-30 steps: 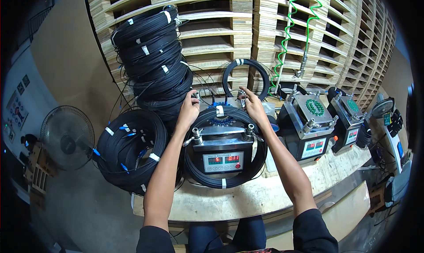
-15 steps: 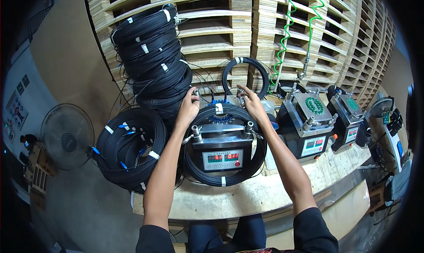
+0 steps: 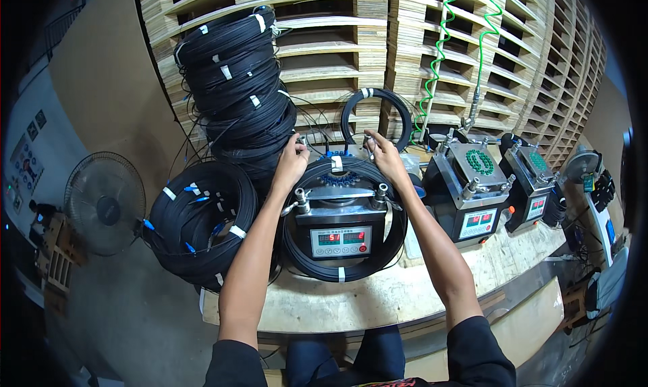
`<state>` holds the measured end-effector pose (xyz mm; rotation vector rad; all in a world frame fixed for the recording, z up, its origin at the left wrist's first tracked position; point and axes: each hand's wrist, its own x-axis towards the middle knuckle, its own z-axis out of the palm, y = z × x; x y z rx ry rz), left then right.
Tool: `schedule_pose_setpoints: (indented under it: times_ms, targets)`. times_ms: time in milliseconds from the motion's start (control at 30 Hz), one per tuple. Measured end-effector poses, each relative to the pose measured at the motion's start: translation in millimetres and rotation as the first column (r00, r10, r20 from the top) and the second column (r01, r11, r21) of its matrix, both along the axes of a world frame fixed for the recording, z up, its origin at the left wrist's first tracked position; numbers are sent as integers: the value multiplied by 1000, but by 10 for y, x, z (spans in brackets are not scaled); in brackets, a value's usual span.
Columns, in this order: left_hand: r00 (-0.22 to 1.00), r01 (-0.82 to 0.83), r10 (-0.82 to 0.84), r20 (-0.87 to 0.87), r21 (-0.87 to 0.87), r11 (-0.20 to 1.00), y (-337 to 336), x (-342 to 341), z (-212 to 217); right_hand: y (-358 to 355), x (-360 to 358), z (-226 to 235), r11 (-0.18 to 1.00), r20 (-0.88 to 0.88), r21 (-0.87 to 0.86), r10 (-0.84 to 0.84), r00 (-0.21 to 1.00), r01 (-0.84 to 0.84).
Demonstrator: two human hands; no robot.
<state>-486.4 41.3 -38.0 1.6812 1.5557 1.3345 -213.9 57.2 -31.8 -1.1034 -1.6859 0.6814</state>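
My left hand [image 3: 292,161] and my right hand [image 3: 386,155] reach over the back of a small grey machine with red digit displays [image 3: 341,218]. A black cable coil with white tape bands [image 3: 337,269] lies around that machine. Both hands pinch thin cable ends with small connectors behind the machine's top plate, where blue connector tips [image 3: 337,179] sit in a row. A smaller black coil [image 3: 376,113] stands upright just beyond my fingers.
A tall stack of black cable coils [image 3: 233,83] leans against wooden pallets [image 3: 337,36]. Another pile of coils [image 3: 199,221] lies at the bench's left end. Two similar machines [image 3: 472,191] [image 3: 533,181] stand to the right, under green spiral hoses [image 3: 439,56]. A fan [image 3: 104,201] stands left.
Both hands have stayed at the back of the machine, with only small shifts of the fingers. The coils have not moved.
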Motion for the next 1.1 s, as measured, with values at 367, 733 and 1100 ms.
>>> schedule_pose_setpoints:
  times_ms: [367,733,1100]
  targets:
    - [999,-9,8,-41,-7,1000,-47,10,92,8,10,-9,999,-42,-40,1,999,-3]
    - [1000,2,-2,6,3,1000,-79,44,99,23,39,-18,1000,-37,-3,-24,999,24]
    - [1000,12,-13,-5,-29,1000,-125,20,146,47,27,-50,1000,-26,-17,4,1000,-4]
